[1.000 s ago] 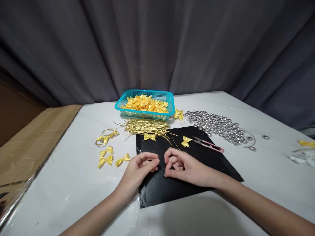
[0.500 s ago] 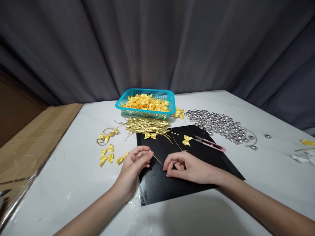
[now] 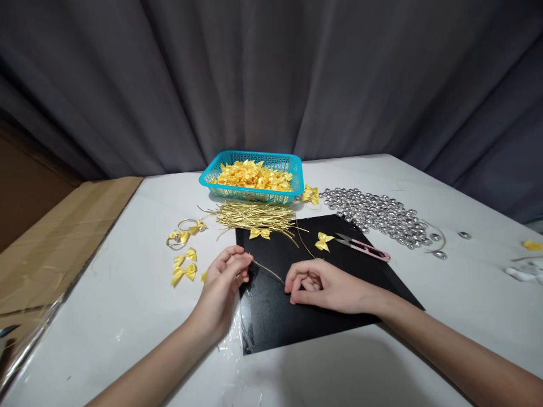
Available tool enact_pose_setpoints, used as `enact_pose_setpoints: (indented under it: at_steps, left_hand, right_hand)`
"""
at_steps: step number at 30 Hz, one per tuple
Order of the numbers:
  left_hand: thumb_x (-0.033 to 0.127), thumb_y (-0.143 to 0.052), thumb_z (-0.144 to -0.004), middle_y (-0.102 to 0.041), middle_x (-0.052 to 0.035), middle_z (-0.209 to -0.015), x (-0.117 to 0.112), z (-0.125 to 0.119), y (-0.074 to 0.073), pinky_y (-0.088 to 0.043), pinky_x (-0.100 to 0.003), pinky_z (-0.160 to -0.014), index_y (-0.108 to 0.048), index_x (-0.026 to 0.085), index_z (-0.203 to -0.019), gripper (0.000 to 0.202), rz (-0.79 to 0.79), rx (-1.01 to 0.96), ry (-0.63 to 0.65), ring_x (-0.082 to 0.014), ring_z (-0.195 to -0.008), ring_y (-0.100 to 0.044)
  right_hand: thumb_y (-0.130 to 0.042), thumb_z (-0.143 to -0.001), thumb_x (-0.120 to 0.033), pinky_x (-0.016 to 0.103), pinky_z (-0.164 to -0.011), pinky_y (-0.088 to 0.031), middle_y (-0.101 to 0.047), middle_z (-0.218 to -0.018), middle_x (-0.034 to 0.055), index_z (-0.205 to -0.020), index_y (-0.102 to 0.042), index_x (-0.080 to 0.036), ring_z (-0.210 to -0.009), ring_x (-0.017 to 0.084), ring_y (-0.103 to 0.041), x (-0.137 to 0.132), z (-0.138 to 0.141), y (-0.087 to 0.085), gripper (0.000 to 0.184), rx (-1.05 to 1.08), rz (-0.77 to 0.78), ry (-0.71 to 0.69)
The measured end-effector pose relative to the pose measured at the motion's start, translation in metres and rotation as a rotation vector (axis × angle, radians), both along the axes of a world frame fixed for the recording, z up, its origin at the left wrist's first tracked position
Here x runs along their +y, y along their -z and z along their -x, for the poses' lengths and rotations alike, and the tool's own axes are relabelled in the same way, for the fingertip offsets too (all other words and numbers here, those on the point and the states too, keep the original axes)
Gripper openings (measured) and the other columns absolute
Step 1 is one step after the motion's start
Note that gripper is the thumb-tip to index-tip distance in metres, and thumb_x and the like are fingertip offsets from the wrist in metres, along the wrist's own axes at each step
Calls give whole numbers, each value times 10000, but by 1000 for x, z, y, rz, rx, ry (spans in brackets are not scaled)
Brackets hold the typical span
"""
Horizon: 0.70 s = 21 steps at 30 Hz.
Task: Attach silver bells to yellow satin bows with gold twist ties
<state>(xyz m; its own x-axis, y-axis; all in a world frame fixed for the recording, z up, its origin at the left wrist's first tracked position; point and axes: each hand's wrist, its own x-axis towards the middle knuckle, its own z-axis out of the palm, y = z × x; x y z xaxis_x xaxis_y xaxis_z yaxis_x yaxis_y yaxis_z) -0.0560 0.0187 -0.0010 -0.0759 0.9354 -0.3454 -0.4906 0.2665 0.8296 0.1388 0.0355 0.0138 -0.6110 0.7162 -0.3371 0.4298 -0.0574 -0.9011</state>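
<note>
A thin gold cord (image 3: 268, 269) stretches between my two hands above the black mat (image 3: 292, 328). My left hand (image 3: 224, 277) pinches one end between thumb and forefinger, over the mat's left edge. The other end runs into the closed fingertips of my right hand (image 3: 318, 285), which is low over the mat's middle. Beyond the right hand lie a yellow ribbon bow (image 3: 323, 242) and pink-handled thread snips (image 3: 365, 247). Another yellow bow (image 3: 259, 233) is at the mat's far edge, in front of a bundle of gold cords (image 3: 254, 216).
At the back stands a blue plastic basket (image 3: 254, 195) heaped with yellow bows. A spread of silver beads (image 3: 377, 212) covers the table's right rear. Several bows (image 3: 184, 274) and looped gold cords (image 3: 186, 223) lie on the left. Cardboard (image 3: 63, 243) borders the table there.
My left hand has moved a little to the left, away from my right hand. More of the gold cord now shows between them. The right hand has barely moved.
</note>
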Motion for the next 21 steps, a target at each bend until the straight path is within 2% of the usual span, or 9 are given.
enact_pose_setpoints:
  at_steps: [4,11,14,16,17,19,21]
  left_hand:
    - [196,-777,-596,-591,58,-659,0,-1,0,-394,-151,-531,-578,164,-856,329,-14,10,-18,-35,-520,-476]
    - [226,-770,-627,-603,38,-682,-1,-1,3,-378,-163,-536,-633,154,-936,346,-32,76,41,-46,-544,-470]
    - [277,-724,-688,-618,7,-789,-5,-1,4,-400,-187,-579,-645,174,-988,327,-69,233,78,-78,-629,-505]
    - [287,-675,-745,-627,-22,-962,-8,-1,3,-424,-214,-681,-632,210,-1058,325,-201,449,100,-116,-777,-546]
    - [281,-652,-769,-620,-31,-1046,-10,-1,2,-425,-229,-741,-623,231,-1091,327,-299,564,141,-135,-859,-552]
    - [262,-613,-803,-624,-43,-1107,-13,-1,2,-424,-253,-790,-627,247,-1110,307,-482,714,348,-160,-934,-560]
    - [251,-577,-826,-671,-48,-1001,-15,-1,2,-443,-255,-725,-669,225,-1038,232,-547,761,537,-158,-848,-591]
  right_hand:
    - [-617,-752,-182,188,-457,-213,-497,-557,-56,-806,-584,-124,-487,48,-293,0,0,0,86,16,11,3]
    - [-604,-764,-164,191,-457,-211,-491,-571,-55,-821,-574,-120,-493,50,-293,0,0,2,78,31,16,-2]
    - [-601,-776,-185,192,-458,-215,-501,-585,-46,-822,-576,-118,-495,50,-299,0,0,2,85,36,3,0]
    - [-608,-777,-211,194,-458,-214,-479,-571,-52,-825,-591,-116,-492,52,-294,0,0,2,108,40,-12,1]
    - [-614,-775,-228,196,-459,-214,-460,-560,-56,-823,-601,-114,-491,53,-288,0,0,2,124,43,-23,4]
    - [-617,-776,-271,198,-466,-222,-446,-556,-55,-809,-613,-110,-495,56,-286,0,0,3,164,48,-46,13]
    - [-609,-785,-318,198,-472,-238,-481,-581,-38,-795,-613,-108,-504,58,-301,0,-1,3,210,52,-62,24]
